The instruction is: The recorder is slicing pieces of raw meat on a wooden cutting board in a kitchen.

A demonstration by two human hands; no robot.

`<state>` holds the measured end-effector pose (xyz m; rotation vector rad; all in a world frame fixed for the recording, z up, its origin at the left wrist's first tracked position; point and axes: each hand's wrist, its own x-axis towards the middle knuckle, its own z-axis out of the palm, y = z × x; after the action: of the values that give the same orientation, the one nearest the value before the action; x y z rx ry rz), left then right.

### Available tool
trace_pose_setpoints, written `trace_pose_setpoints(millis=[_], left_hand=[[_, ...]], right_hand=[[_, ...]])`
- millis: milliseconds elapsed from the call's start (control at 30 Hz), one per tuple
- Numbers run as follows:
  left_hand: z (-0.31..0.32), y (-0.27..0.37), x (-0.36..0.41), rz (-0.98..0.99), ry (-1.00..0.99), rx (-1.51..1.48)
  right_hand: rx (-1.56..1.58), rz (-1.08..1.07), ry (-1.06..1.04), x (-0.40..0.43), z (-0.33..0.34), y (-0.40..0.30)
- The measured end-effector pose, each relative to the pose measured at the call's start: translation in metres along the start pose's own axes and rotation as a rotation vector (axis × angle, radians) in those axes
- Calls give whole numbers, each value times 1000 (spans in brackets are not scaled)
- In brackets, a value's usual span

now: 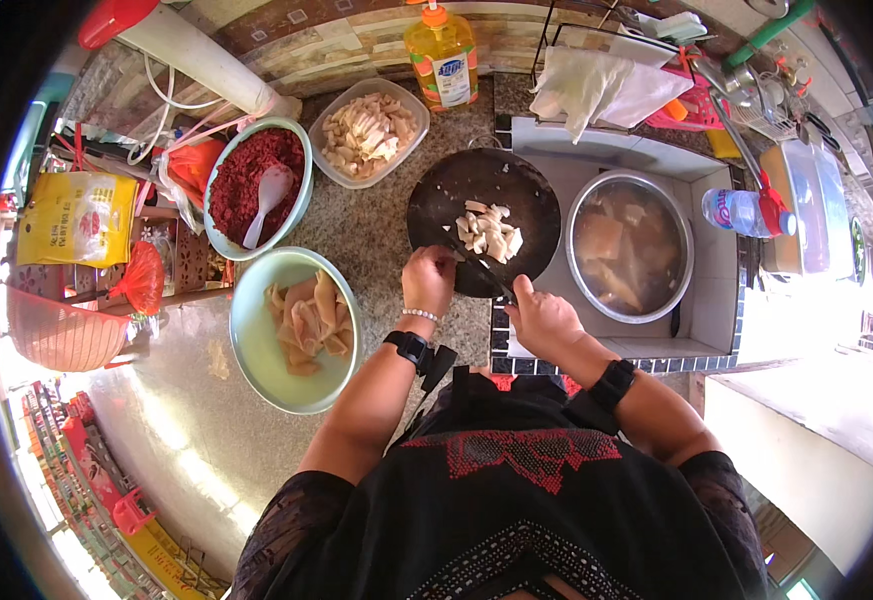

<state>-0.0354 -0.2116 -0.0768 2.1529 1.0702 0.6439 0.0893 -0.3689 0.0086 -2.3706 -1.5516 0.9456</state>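
Note:
A round dark chopping board lies at the counter's edge beside the sink, with chopped pale food pieces heaped near its middle. My right hand grips the handle of a knife, whose dark blade slants up and left over the board's near part. At the blade's far end, my left hand rests on the board's near left rim with curled fingers. Whether those fingers pinch a piece is hidden. Left of it stands a pale green basin holding larger pale slabs.
A steel basin of cloudy water and slabs sits in the tiled sink. Behind the board are a plastic tub of cut pieces and a soap bottle. A bowl of dark red crumbly food holds a white spoon.

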Motion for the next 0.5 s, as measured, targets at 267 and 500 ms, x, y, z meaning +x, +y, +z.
trace_pose_setpoints(millis=[267,500], left_hand=[[-7,0,-1,-86,-80,-51],[-5,-8,0,4,-77,-9]], right_hand=[[35,-3,64,-15,-7,2],[13,-17,39,-12,-6,-2]])
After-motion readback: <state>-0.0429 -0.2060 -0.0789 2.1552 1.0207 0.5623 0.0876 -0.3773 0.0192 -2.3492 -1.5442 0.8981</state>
